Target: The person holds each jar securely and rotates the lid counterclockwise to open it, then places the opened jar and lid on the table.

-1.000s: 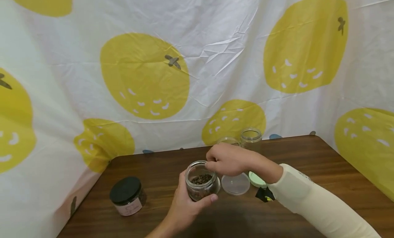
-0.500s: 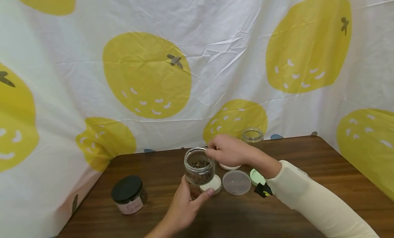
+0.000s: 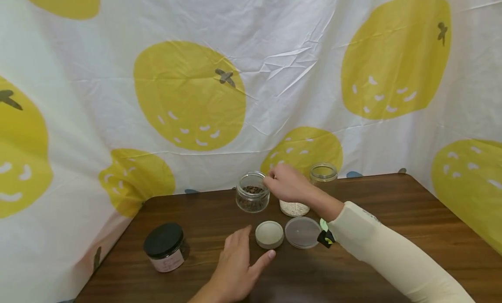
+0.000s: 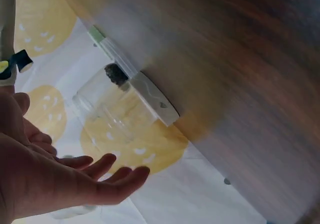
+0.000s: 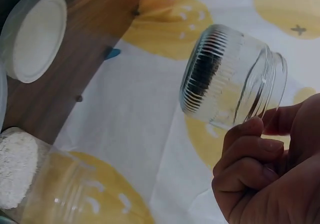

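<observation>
My right hand (image 3: pixel 288 183) pinches the rim of a clear glass jar (image 3: pixel 252 203) between thumb and index finger. Small dark brown pieces, like coffee beans, lie in the jar's lower part. In the right wrist view the ribbed side of this jar (image 5: pixel 205 69) shows, with the curled fingers (image 5: pixel 250 164) at its rim. My left hand (image 3: pixel 235 261) is apart from the jar, fingers extended and thumb spread, holding nothing. Nearest to it lies a round cream lid (image 3: pixel 269 234) on the table. In the left wrist view the fingers (image 4: pixel 120 184) look relaxed.
Behind my right hand stand a jar with white flakes or grains (image 3: pixel 294 209) and another clear jar (image 3: pixel 323 171). A translucent lid (image 3: pixel 302 232) and a partly hidden green lid (image 3: pixel 323 225) lie nearby. A black-lidded jar (image 3: pixel 164 246) stands left. Fruit-patterned cloth (image 3: pixel 188 96) hangs behind.
My left hand has let go of the jar of brown pieces. My right hand has carried that jar away towards the back of the table, uncovering the cream lid.
</observation>
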Tool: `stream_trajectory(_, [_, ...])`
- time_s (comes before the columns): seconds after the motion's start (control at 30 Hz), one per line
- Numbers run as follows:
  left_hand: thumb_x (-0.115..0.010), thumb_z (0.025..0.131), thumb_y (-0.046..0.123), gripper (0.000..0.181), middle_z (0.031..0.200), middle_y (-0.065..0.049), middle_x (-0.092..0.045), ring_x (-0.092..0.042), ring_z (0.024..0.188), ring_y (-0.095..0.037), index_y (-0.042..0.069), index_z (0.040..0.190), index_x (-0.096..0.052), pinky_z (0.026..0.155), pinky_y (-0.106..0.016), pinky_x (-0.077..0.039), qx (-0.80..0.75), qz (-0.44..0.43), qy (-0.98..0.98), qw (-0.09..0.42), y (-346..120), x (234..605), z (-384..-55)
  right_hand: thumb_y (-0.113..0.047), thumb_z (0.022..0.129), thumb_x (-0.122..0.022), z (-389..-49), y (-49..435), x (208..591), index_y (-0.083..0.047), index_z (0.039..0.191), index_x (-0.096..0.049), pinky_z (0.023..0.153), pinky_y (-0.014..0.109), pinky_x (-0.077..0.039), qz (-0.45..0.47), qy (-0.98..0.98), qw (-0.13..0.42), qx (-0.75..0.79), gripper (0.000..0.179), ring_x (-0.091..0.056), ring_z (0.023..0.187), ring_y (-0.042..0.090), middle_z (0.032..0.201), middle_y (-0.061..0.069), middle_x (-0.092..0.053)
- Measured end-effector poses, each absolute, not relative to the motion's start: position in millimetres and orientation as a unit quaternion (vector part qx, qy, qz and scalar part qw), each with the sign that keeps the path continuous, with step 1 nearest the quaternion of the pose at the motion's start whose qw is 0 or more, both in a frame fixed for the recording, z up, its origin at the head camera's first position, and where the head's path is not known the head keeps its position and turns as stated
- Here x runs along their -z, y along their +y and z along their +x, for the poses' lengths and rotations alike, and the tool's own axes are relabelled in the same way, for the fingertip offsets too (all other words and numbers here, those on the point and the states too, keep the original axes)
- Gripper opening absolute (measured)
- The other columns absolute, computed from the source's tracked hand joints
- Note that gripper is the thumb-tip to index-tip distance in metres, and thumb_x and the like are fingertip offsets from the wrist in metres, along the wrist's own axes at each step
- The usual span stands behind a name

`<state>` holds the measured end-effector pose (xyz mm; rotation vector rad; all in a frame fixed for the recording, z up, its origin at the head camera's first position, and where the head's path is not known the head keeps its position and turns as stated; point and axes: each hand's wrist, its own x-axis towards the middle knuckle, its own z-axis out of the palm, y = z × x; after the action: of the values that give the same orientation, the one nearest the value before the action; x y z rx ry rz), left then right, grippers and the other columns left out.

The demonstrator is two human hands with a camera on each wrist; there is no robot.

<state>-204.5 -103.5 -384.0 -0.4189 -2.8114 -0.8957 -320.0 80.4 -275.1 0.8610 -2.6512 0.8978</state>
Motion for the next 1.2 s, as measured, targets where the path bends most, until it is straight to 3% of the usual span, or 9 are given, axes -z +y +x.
stream_trajectory(0.2, [-0.044,0.092,0.078,0.098,0.156,-0.021,-0.037,-0.028,0.146,-0.044,0.000,0.152,-0.036,0.103,-0.072,-0.035,0.223,-0.145,-0.959,0.099,-104,387,-204,-0.019,0.094,-0.049,-335,75,284,-0.017,0.054,-0.036,0.046,0.025,-0.026,0.230,-0.913,0.105,-0.321,0.042,-0.026,0.045,0.010,0.048,-0.007,-0.032])
stream_trajectory(0.4, [-0.042,0.091,0.079,0.099,0.161,-0.020,-0.032,-0.023,0.150,-0.046,0.002,0.153,-0.035,0.107,-0.074,-0.030,0.171,-0.155,-0.966,0.117,-103,391,-205,-0.020,0.094,-0.048,-349,70,297,-0.016,0.052,-0.047,0.044,0.026,-0.030,0.187,-0.919,0.114,-0.327,0.042,-0.037,0.042,0.013,0.045,-0.004,-0.046])
stream_trajectory(0.5, [-0.042,0.092,0.079,0.098,0.161,-0.020,-0.032,-0.023,0.150,-0.046,0.003,0.154,-0.035,0.107,-0.074,-0.030,0.156,-0.159,-0.967,0.126,-103,393,-205,-0.019,0.092,-0.049,-356,63,304,-0.015,0.049,-0.049,0.044,0.026,-0.032,0.173,-0.922,0.123,-0.322,0.043,-0.040,0.042,0.014,0.044,-0.004,-0.046])
stream_trajectory(0.8, [-0.045,0.093,0.076,0.097,0.161,-0.020,-0.031,-0.023,0.149,-0.047,0.002,0.155,-0.033,0.106,-0.075,-0.030,0.146,-0.169,-0.966,0.127,-104,396,-202,-0.018,0.093,-0.050,-368,48,322,-0.011,0.051,-0.060,0.048,0.028,-0.044,0.149,-0.921,0.079,-0.351,0.044,-0.058,0.039,0.016,0.041,0.000,-0.056])
stream_trajectory(1.2, [-0.047,0.094,0.073,0.096,0.164,-0.018,-0.027,-0.019,0.151,-0.045,0.001,0.156,-0.032,0.106,-0.077,-0.026,0.135,-0.171,-0.970,0.108,-107,395,-198,-0.016,0.089,-0.050,-377,42,344,-0.012,0.052,-0.063,0.042,0.030,-0.040,0.116,-0.947,0.078,-0.290,0.039,-0.060,0.043,0.022,0.043,0.001,-0.057])
